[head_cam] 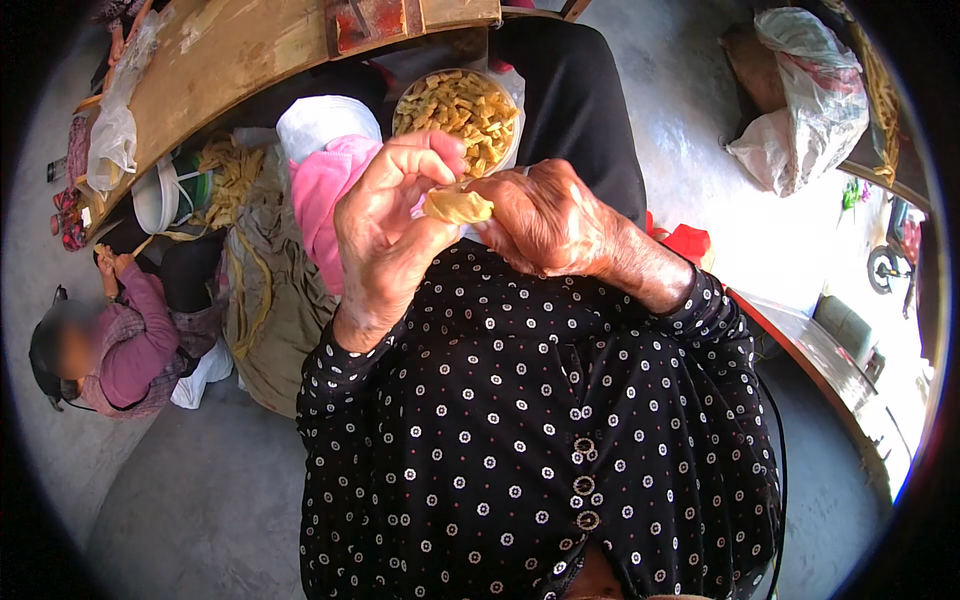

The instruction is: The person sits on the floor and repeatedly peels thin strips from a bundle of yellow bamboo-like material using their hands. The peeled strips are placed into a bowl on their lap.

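A small folded piece of yellowish, leaf-like material (459,205) is held between my two hands, above my lap. My left hand (397,225) touches its left end with the thumb, the fingers curled above it. My right hand (555,217) pinches the other end between thumb and fingers. Just beyond the hands stands a round clear tub (519,127) filled with many similar folded yellowish pieces (457,112). A pink cloth (330,180) and a white cloth (326,120) lie left of the tub, beside my left hand.
A wooden table (247,52) curves across the top left. A co-worker (142,337) sits at the left, handling a yellowish strip, near a white bucket (157,196) and a heap of strips (229,176). Plastic sacks (814,112) lie at the upper right; a brown cloth (277,300) lies left.
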The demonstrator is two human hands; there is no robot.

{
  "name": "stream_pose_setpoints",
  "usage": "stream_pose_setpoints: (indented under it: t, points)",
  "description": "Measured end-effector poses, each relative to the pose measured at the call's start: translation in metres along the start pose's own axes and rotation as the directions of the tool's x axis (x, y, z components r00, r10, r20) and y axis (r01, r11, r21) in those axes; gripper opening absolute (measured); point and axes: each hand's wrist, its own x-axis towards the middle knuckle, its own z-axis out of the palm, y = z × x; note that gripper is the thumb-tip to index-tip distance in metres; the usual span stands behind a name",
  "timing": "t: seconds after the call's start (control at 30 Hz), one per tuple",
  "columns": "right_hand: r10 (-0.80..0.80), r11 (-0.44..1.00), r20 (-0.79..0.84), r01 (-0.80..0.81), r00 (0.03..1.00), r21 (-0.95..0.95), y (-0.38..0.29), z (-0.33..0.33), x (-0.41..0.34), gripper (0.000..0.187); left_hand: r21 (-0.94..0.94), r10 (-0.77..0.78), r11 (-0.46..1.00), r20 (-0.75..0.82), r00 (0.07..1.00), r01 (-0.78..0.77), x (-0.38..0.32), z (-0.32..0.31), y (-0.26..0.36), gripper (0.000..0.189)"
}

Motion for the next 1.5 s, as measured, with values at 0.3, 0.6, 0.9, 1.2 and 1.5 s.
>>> stream_pose_setpoints:
  t: [0.3, 0.6, 0.9, 1.2, 1.5]
  points:
    - [-0.098, 0.933, 0.195, 0.158, 0.976, -0.324, 0.018, -0.013, 0.006, 0.024, -0.082, -0.415, 0.908, -0.042, 0.909, 0.411, -0.001, -0.002, -0.007, 0.02]
    - [0.016, 0.997, 0.273, 0.007, 0.962, -0.083, 0.018, -0.027, 0.002, 0.025, 0.178, -0.341, 0.931, 0.115, 0.933, 0.318, -0.008, -0.01, -0.002, 0.017]
    - [0.098, 0.939, 0.433, -0.227, 0.896, 0.257, 0.016, -0.048, 0.0, 0.022, 0.343, -0.446, 0.872, 0.266, 0.855, 0.348, -0.012, -0.032, 0.011, 0.021]
    - [0.19, 0.799, 0.434, -0.395, 0.881, 0.452, 0.018, -0.045, -0.005, 0.016, 0.34, -0.47, 0.863, 0.265, 0.842, 0.374, -0.017, -0.047, 0.015, 0.018]
    - [0.174, 0.792, 0.363, -0.349, 0.915, 0.5, 0.023, -0.035, -0.006, 0.013, 0.626, -0.124, 0.77, 0.334, 0.934, -0.121, -0.001, -0.029, 0.012, 0.037]
